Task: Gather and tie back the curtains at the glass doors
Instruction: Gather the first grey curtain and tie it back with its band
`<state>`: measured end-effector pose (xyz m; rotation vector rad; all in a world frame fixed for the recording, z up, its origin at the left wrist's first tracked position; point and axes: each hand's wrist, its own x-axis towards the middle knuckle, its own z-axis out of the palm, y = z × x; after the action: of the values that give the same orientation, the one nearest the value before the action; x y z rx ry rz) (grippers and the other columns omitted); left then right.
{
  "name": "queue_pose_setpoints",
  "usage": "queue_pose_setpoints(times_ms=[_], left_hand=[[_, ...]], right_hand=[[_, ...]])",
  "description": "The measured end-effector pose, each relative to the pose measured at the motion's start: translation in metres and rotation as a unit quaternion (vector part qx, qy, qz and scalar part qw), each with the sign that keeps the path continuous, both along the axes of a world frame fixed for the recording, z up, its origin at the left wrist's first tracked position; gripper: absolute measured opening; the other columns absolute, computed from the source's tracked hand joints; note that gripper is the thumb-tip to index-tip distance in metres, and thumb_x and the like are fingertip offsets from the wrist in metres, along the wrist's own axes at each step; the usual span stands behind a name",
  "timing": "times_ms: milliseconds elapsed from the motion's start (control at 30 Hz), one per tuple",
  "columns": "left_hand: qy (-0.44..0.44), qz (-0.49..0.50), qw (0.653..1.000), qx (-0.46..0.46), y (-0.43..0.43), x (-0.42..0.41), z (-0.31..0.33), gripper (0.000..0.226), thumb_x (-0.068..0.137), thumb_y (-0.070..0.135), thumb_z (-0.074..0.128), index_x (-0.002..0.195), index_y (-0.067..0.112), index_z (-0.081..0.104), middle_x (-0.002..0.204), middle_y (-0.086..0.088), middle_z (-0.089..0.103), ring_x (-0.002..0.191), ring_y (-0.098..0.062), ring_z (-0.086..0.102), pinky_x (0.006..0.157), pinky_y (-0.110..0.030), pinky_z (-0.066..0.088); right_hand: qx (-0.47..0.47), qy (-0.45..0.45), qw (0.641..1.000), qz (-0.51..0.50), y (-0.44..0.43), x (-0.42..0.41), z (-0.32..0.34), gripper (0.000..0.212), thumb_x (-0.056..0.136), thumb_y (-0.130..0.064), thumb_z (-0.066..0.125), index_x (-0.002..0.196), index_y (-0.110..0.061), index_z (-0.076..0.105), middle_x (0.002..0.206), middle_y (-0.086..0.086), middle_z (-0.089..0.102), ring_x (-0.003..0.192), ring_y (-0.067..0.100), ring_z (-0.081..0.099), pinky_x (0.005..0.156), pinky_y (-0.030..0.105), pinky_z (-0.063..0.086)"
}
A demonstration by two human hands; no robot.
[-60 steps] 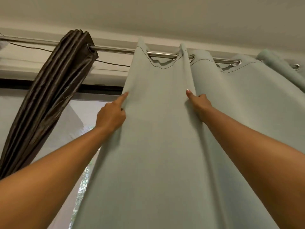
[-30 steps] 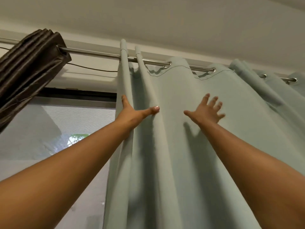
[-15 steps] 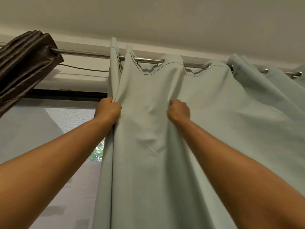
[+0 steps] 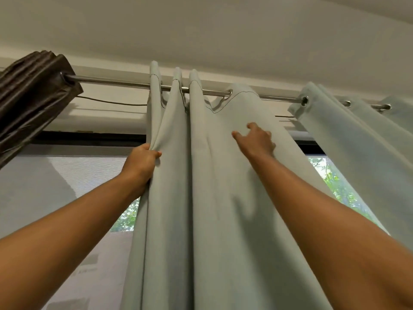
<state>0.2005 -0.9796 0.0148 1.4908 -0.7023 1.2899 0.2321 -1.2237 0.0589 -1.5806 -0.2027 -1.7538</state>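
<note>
Pale green curtain (image 4: pixel 223 198) hangs from the metal rod (image 4: pixel 111 82) at frame centre, threaded on at its top edge. Its left part is bunched into three tight upright folds on the rod. Right of those, one wider fold drapes loose

Left hand (image 4: pixel 140 164): fingers and thumb curled round the leftmost folds a little below the rod, gripping the fabric edge

Right hand (image 4: pixel 257 139): fingers straight and slightly spread, thumb out to the left, laid against the face of the wide fold, holding nothing. Can't tell whether the palm touches

Both forearms are bare, reaching up from the bottom corners

Right of the wide fold there's a bare stretch of rod. Then the right-hand fabric (image 4: pixel 357 142), same pale green, starts at a metal eyelet (image 4: pixel 304 101) and runs off the right edge. Can't tell if it's the same panel or a separate one

Dark brown curtain (image 4: pixel 29 90) is bunched tight at the rod's left end, slanting down off the left edge. A thin cable (image 4: pixel 111 101) sags along the wall just under the rod

Behind: black door frame (image 4: pixel 89 137) across the top, with a white mesh screen (image 4: pixel 67 186) over the glass below it. Green foliage (image 4: pixel 335 182) shows through the glass between the two green pieces, plus a small patch beside the left forearm

Off-white ceiling (image 4: pixel 201 30) above; the view is tilted steeply upward
</note>
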Motion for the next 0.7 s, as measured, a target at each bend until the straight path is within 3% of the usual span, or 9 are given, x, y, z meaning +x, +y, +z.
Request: queue_pose_setpoints(times_ms=[100, 167, 233, 300, 367, 467, 567, 700], left_hand=[[-0.004, 0.017, 1.000, -0.003, -0.003, 0.003, 0.000, 0.019, 0.093, 0.011, 0.047, 0.106, 0.016, 0.061, 0.103, -0.015, 0.066, 0.094, -0.037, 0.063, 0.091, -0.051, 0.051], [-0.011, 0.026, 1.000, -0.005, -0.004, 0.004, -0.001, 0.019, 0.094, 0.011, 0.047, 0.105, 0.018, 0.060, 0.104, -0.014, 0.065, 0.095, -0.035, 0.062, 0.092, -0.050, 0.050], [-0.015, 0.031, 0.999, -0.002, -0.003, 0.005, 0.001, 0.019, 0.094, 0.010, 0.047, 0.105, 0.019, 0.060, 0.103, -0.012, 0.065, 0.094, -0.034, 0.062, 0.091, -0.048, 0.050], [-0.016, 0.036, 0.999, 0.004, 0.000, 0.005, 0.001, 0.018, 0.095, 0.011, 0.047, 0.105, 0.019, 0.060, 0.099, -0.011, 0.064, 0.092, -0.033, 0.061, 0.090, -0.046, 0.050], [-0.015, 0.031, 0.999, 0.007, 0.004, 0.005, 0.002, 0.017, 0.094, 0.010, 0.048, 0.104, 0.017, 0.060, 0.097, -0.012, 0.064, 0.090, -0.034, 0.061, 0.090, -0.046, 0.051], [-0.015, 0.023, 1.000, 0.007, 0.006, 0.003, 0.002, 0.017, 0.095, 0.011, 0.048, 0.106, 0.016, 0.059, 0.098, -0.012, 0.064, 0.088, -0.032, 0.061, 0.087, -0.043, 0.051], [-0.013, 0.014, 1.000, 0.017, 0.008, 0.001, 0.003, 0.018, 0.094, 0.010, 0.049, 0.107, 0.014, 0.061, 0.098, -0.011, 0.064, 0.089, -0.032, 0.061, 0.087, -0.042, 0.050], [-0.039, 0.000, 0.999, 0.011, 0.022, -0.009, 0.002, 0.022, 0.089, 0.003, 0.050, 0.098, 0.014, 0.068, 0.084, -0.010, 0.065, 0.078, -0.027, 0.060, 0.079, -0.038, 0.051]], right_hand=[[0.080, 0.177, 0.978, -0.075, -0.042, 0.032, -0.021, 0.115, 0.070, -0.065, 0.068, 0.150, -0.015, 0.001, 0.156, 0.022, -0.001, 0.143, 0.039, 0.001, 0.109, 0.062, 0.015], [0.141, 0.198, 0.957, -0.159, -0.063, 0.051, -0.030, 0.127, 0.066, -0.059, 0.074, 0.148, -0.017, -0.013, 0.154, 0.024, -0.018, 0.142, 0.042, -0.011, 0.109, 0.067, 0.006], [0.179, 0.190, 0.953, -0.152, -0.092, 0.064, -0.035, 0.131, 0.064, -0.052, 0.079, 0.146, -0.021, -0.018, 0.154, 0.026, -0.009, 0.142, 0.045, 0.002, 0.110, 0.066, 0.009], [0.185, 0.205, 0.961, 0.007, -0.116, 0.068, -0.033, 0.132, 0.066, -0.039, 0.082, 0.145, -0.024, -0.024, 0.151, 0.027, 0.020, 0.135, 0.045, 0.028, 0.109, 0.060, 0.023], [0.141, 0.216, 0.965, 0.045, -0.114, 0.060, -0.031, 0.107, 0.079, -0.022, 0.072, 0.149, -0.017, -0.008, 0.140, 0.025, 0.041, 0.126, 0.043, 0.042, 0.104, 0.049, 0.036], [0.009, 0.135, 0.989, -0.054, -0.062, 0.039, -0.015, 0.045, 0.088, -0.010, 0.049, 0.132, -0.005, 0.044, 0.130, 0.021, 0.053, 0.119, 0.039, 0.050, 0.091, 0.037, 0.042], [-0.138, 0.058, 0.988, -0.045, 0.028, 0.009, 0.009, 0.029, 0.091, -0.012, 0.048, 0.117, -0.001, 0.055, 0.124, 0.020, 0.058, 0.117, 0.038, 0.053, 0.090, 0.037, 0.043], [-0.317, 0.013, 0.946, 0.070, 0.142, -0.046, 0.023, 0.029, 0.091, -0.013, 0.054, 0.116, 0.000, 0.059, 0.120, 0.018, 0.060, 0.113, 0.029, 0.055, 0.092, 0.030, 0.041]])
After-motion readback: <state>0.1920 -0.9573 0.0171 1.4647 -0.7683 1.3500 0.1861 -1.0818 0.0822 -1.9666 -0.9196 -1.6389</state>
